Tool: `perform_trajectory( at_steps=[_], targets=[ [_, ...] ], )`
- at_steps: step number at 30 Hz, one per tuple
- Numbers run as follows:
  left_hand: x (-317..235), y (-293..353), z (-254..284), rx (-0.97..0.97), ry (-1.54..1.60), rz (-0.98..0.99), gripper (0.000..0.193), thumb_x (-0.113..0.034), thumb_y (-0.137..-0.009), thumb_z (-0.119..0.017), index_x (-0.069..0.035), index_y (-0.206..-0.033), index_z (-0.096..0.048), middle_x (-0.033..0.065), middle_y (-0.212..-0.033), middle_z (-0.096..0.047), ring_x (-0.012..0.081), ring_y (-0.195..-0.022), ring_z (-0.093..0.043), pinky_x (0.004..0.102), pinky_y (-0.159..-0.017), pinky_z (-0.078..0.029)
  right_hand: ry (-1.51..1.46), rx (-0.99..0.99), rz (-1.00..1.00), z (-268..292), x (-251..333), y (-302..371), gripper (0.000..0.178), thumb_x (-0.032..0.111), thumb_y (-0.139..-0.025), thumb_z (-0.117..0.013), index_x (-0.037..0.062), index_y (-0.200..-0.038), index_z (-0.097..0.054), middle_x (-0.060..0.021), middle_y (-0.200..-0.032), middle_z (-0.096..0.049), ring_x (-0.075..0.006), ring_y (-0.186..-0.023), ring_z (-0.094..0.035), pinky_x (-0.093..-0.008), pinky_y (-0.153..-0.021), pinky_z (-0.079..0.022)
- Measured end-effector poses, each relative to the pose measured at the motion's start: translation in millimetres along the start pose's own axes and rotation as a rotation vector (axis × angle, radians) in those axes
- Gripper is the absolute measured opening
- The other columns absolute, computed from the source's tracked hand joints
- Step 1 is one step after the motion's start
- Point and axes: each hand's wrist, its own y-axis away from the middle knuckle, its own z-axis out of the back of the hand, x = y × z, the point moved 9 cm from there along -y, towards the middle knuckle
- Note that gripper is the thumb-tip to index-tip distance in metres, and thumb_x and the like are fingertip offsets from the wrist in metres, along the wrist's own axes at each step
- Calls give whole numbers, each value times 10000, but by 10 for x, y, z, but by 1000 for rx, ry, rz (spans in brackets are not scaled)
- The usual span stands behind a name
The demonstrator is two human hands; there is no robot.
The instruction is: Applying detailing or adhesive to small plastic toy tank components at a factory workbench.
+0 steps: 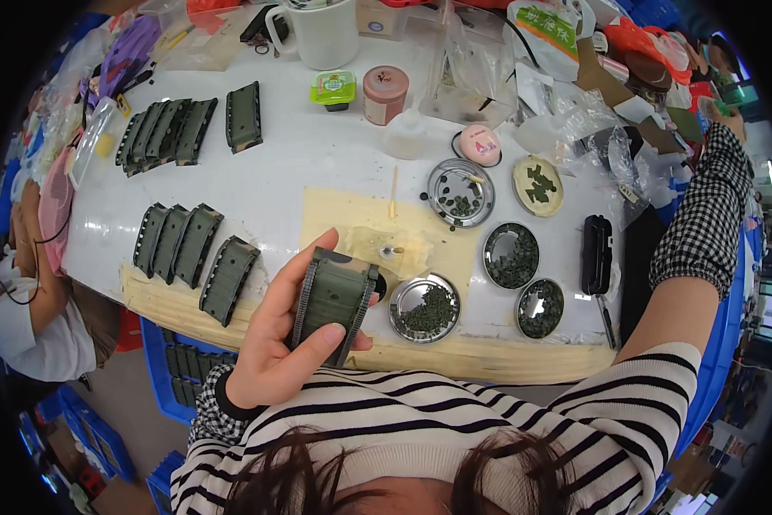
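My left hand [270, 360] is closed around a dark green curved plastic piece [334, 296] with ridged edges, held up over the table's near edge. Its thumb presses the front face, and the fingers wrap behind. Far off at the right rim, my right hand [729, 122] reaches out at the end of a checked sleeve, among bags and small items; its fingers are too small to make out. Closest to the held piece, a metal dish [425, 330] contains small dark green parts. A similar curved piece [230, 281] lies to the left of my left hand.
More curved green pieces [173, 245] lie in rows on the left. Round dishes of small green parts [511, 256] stand right of centre. A white jug [322, 34], a pink jar [386, 94] and a black case [597, 255] are around. Another person [38, 318] sits at left.
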Motion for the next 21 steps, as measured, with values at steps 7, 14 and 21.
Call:
perform_trajectory(
  at_steps=[7,14,21],
  targets=[
    [-14,-23,32,-138,-4,39,723,-30,-909,-522,-33,-1510,-121,220,-1185,-562,211,-930,-647,357,-842,-547,79,140,-7,-432,216,-11,760,703,-801,-504,133,-1297,-579,-162,-1270,-597,-319,-1216,-535,-415,-1030,-395],
    [-44,-48,72,-154,19,28,736,-48,-906,-542,-36,-1510,-122,218,-1173,-574,219,-870,-664,362,-831,-546,122,236,2,-538,127,-1,776,718,-828,-415,121,-1296,-576,-185,-1285,-578,-343,-1243,-506,-426,-1052,-372],
    [-9,-80,-79,127,80,24,658,-1,-938,-496,-22,-1492,-142,147,-1351,-434,242,-1215,-509,379,-921,-534,-474,-4,221,758,-140,279,751,654,-898,-244,92,-1258,-590,-209,-1193,-578,-360,-1143,-458,-430,-981,-348]
  ],
)
